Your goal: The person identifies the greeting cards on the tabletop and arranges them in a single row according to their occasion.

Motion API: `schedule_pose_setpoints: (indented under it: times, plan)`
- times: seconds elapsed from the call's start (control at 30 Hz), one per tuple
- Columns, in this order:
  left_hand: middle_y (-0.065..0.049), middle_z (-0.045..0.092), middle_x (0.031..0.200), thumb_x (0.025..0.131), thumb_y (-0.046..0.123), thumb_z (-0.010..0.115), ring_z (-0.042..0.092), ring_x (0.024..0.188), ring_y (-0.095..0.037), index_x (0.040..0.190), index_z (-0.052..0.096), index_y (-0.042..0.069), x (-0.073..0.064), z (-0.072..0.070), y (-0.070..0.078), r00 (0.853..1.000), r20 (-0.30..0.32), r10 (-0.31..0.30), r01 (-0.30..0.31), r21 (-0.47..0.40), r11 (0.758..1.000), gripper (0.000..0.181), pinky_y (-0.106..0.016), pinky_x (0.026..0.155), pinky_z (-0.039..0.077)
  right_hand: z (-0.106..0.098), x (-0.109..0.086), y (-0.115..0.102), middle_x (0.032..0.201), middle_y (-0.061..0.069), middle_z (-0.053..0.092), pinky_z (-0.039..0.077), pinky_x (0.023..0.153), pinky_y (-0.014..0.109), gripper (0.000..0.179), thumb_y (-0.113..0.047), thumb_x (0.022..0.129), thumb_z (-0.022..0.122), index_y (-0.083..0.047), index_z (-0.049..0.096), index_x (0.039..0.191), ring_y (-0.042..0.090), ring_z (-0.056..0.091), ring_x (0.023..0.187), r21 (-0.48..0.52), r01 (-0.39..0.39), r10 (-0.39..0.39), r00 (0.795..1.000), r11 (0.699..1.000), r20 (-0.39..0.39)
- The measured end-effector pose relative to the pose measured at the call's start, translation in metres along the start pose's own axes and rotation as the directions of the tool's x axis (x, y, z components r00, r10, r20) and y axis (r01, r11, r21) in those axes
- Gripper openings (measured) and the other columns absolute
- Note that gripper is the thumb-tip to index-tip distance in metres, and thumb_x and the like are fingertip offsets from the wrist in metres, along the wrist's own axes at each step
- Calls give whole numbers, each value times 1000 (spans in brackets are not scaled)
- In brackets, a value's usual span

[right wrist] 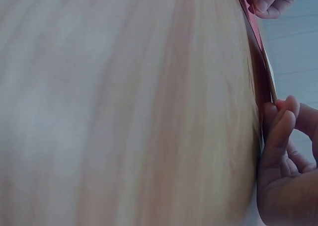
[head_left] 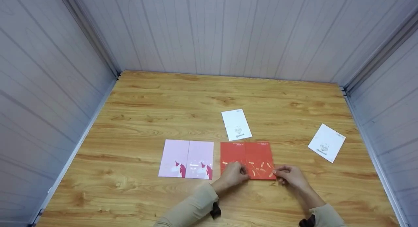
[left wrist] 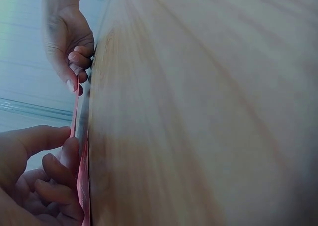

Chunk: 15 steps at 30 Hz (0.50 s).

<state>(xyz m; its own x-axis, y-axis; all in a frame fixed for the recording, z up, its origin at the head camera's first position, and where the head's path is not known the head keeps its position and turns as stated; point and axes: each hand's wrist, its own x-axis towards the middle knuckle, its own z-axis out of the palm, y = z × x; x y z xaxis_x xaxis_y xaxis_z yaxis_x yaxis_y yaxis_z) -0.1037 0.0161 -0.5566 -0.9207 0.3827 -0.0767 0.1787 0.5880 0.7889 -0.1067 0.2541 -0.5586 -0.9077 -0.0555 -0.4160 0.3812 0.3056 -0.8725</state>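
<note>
Two red cards (head_left: 232, 152) with pale leaf-like prints lie side by side, edges meeting, in the head view. My left hand (head_left: 232, 175) reaches over the left red card and pinches the lower left corner of the right red card (head_left: 259, 152). At that card's lower right corner, my right hand (head_left: 291, 176) grips it between thumb and fingertips. In the left wrist view the held card (left wrist: 75, 112) appears edge-on between both hands, its near edge slightly raised. The right wrist view shows the right fingers (right wrist: 278, 131) pinching the same edge.
Left of the red cards lie two pink cards (head_left: 175, 152) side by side, with dark pink prints. A white card (head_left: 236, 124) lies tilted behind the red ones, and another white card (head_left: 327, 142) farther right. Pale panels (head_left: 209, 31) wall the wooden table (head_left: 163, 103).
</note>
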Motion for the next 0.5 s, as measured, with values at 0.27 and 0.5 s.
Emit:
schedule_pose_setpoints:
  times: [0.27,0.5]
  plan:
    - [10,50,52,74,14,69,42,48,0,61,62,9,0,0,-1,1000,-11,14,-14,12,1000,15,-16,45,36,-2,0,-1,64,7,58,42,45,22,24,-10,80,64,10,57,90,11,52,50,-39,43,-41,998,998,56]
    - [9,51,53,74,14,70,43,48,-1,62,62,9,1,1,-3,1000,-9,-2,2,-3,1000,15,-17,45,37,-1,-1,-2,66,8,59,42,46,22,23,-8,79,65,10,57,91,12,52,51,-17,21,-21,999,1000,46]
